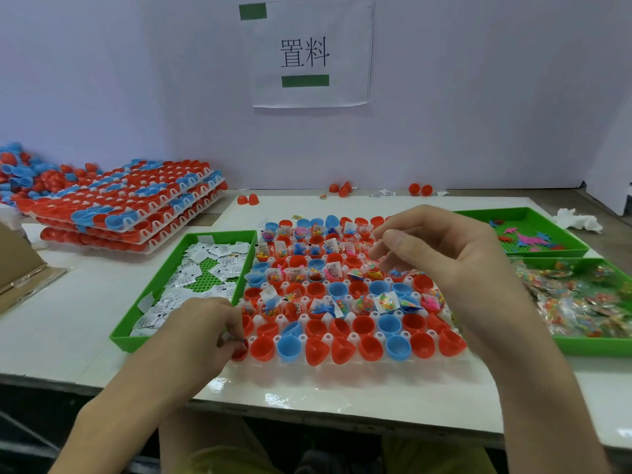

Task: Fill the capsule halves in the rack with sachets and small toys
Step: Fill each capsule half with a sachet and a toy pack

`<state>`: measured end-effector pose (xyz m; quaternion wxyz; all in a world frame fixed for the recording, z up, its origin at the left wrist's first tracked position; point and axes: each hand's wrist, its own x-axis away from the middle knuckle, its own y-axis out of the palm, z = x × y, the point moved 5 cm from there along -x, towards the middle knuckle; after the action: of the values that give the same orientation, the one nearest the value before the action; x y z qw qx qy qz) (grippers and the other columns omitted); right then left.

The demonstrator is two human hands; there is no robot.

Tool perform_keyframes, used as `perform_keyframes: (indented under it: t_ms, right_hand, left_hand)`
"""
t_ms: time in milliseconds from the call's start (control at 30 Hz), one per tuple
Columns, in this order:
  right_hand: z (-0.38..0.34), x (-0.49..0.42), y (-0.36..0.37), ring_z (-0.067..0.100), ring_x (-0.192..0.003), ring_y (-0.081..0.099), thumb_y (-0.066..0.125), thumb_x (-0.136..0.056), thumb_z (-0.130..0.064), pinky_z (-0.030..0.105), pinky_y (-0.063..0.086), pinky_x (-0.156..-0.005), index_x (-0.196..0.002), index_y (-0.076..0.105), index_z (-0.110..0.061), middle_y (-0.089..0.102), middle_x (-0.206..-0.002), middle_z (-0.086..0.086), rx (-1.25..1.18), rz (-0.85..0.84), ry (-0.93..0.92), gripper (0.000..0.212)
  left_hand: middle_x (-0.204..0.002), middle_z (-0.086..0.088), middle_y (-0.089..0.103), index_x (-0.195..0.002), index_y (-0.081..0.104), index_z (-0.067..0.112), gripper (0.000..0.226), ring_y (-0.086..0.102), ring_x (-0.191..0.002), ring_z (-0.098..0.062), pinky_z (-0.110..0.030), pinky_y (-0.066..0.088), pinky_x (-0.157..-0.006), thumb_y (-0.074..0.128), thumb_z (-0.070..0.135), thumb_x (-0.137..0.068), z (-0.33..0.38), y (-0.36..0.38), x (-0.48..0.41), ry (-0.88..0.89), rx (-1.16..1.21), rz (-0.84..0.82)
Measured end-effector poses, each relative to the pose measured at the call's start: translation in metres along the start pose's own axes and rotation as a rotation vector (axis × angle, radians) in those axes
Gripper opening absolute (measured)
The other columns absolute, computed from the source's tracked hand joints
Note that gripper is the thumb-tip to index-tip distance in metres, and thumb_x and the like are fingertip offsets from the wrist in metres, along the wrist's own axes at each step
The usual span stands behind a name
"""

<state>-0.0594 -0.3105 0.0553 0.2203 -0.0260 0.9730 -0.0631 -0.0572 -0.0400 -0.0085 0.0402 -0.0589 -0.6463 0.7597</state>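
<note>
Red plastic meets the left hand's [205, 331] curled fingers at the near-left capsule half [240, 351] of the rack [342, 367]. The right hand [444, 254] hovers pinched over the middle rows. Whether either holds anything, I cannot tell. That right forearm could brush the filled halves [386, 301] and spill toys [323, 307].

On the wall [136, 97] ahead of me hangs a white paper sheet [345, 46] printed with two large black characters, 置料, set between two green bars [305, 81]. The small white sachets [219, 265] in the green tray [147, 290] carry black print, too small for me to read.
</note>
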Motion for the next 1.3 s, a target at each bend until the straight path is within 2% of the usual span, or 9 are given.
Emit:
perform_keyframes:
  t_ms: [133, 400, 533, 667, 800, 933, 1133, 1233, 1300]
  right_hand:
    - [0.004, -0.001, -0.02, 0.014, -0.075, 0.073, 0.065, -0.093, -0.014, 0.015, 0.055, -0.068, -0.088, 0.075, -0.023, 0.077, -0.082, 0.0, -0.024, 0.052, -0.013, 0.014]
    - [0.054, -0.001, -0.106, 0.01, -0.07, 0.07, 0.066, -0.093, -0.01, 0.014, 0.054, -0.066, -0.083, 0.073, -0.023, 0.076, -0.077, -0.003, 0.092, 0.445, 0.114, 0.018]
    - [0.079, 0.005, -0.131, 0.011, -0.074, 0.068, 0.07, -0.09, -0.014, 0.024, 0.05, -0.069, -0.08, 0.072, -0.028, 0.074, -0.076, -0.006, 0.277, 0.595, 0.186, 0.018]
    - [0.105, 0.004, -0.131, 0.013, -0.088, 0.063, 0.077, -0.085, -0.018, 0.031, 0.047, -0.078, -0.091, 0.069, -0.031, 0.067, -0.092, -0.012, 0.557, 0.389, 0.379, 0.016]
    - [0.125, 0.002, -0.116, 0.015, -0.087, 0.065, 0.082, -0.081, -0.015, 0.032, 0.05, -0.077, -0.093, 0.074, -0.023, 0.07, -0.086, -0.006, 0.625, 0.209, 0.499, 0.017]
    - [0.128, 0.0, -0.113, 0.015, -0.077, 0.066, 0.081, -0.081, -0.01, 0.035, 0.056, -0.075, -0.079, 0.074, -0.03, 0.071, -0.077, -0.006, 0.631, 0.228, 0.483, 0.021]
    - [0.126, 0.0, -0.12, 0.014, -0.075, 0.067, 0.079, -0.083, -0.014, 0.034, 0.055, -0.071, -0.074, 0.072, -0.032, 0.072, -0.076, -0.008, 0.577, 0.401, 0.425, 0.021]
    - [0.12, -0.003, -0.121, 0.007, -0.074, 0.064, 0.075, -0.085, -0.015, 0.024, 0.044, -0.06, -0.077, 0.072, -0.031, 0.07, -0.078, -0.011, 0.55, 0.511, 0.363, 0.018]
    - [0.117, -0.004, -0.118, 0.004, -0.075, 0.061, 0.073, -0.088, -0.016, 0.022, 0.042, -0.059, -0.082, 0.073, -0.03, 0.069, -0.08, -0.013, 0.54, 0.541, 0.34, 0.015]
  left_hand:
    - [-0.083, 0.022, 0.061, -0.079, 0.068, 0.035, 0.012, 0.055, -0.079, 0.003, -0.011, 0.042, -0.065, 0.078, 0.029, -0.082, -0.004, -0.003, 0.004, 0.006, 0.034, 0.015]
    - [-0.082, 0.025, 0.065, -0.077, 0.062, 0.047, 0.028, 0.058, -0.079, 0.003, -0.014, 0.045, -0.07, 0.083, 0.03, -0.077, -0.008, -0.008, 0.004, 0.064, 0.078, 0.021]
    - [-0.081, 0.032, 0.065, -0.074, 0.065, 0.049, 0.027, 0.06, -0.084, 0.007, -0.017, 0.044, -0.064, 0.086, 0.032, -0.071, -0.02, -0.008, 0.006, 0.09, 0.119, 0.047]
    - [-0.089, 0.03, 0.066, -0.089, 0.066, 0.05, 0.017, 0.061, -0.087, 0.004, -0.026, 0.049, -0.067, 0.068, 0.051, -0.072, -0.038, -0.026, 0.001, 0.108, 0.19, 0.278]
    - [-0.111, 0.002, 0.069, -0.105, 0.065, 0.04, 0.03, 0.061, -0.088, -0.014, -0.04, 0.05, -0.079, 0.077, 0.024, -0.082, -0.08, -0.018, -0.026, -0.096, 0.173, 0.302]
    - [-0.104, 0.0, 0.067, -0.088, 0.068, 0.033, 0.018, 0.062, -0.083, -0.014, -0.033, 0.049, -0.067, 0.079, 0.019, -0.082, -0.093, 0.014, -0.04, -0.201, 0.323, 0.142]
    - [-0.07, -0.002, 0.069, -0.069, 0.074, 0.019, 0.017, 0.064, -0.069, -0.022, -0.015, 0.046, -0.039, 0.082, 0.007, -0.077, -0.104, 0.02, -0.042, -0.293, 0.457, 0.26]
    - [-0.066, 0.002, 0.069, -0.067, 0.073, 0.019, 0.018, 0.063, -0.066, -0.018, -0.011, 0.043, -0.039, 0.082, 0.007, -0.077, -0.106, 0.019, -0.041, -0.333, 0.456, 0.306]
    - [-0.069, 0.003, 0.07, -0.068, 0.072, 0.022, 0.017, 0.064, -0.066, -0.019, -0.023, 0.049, -0.049, 0.083, 0.012, -0.077, -0.108, 0.017, -0.039, -0.362, 0.493, 0.349]
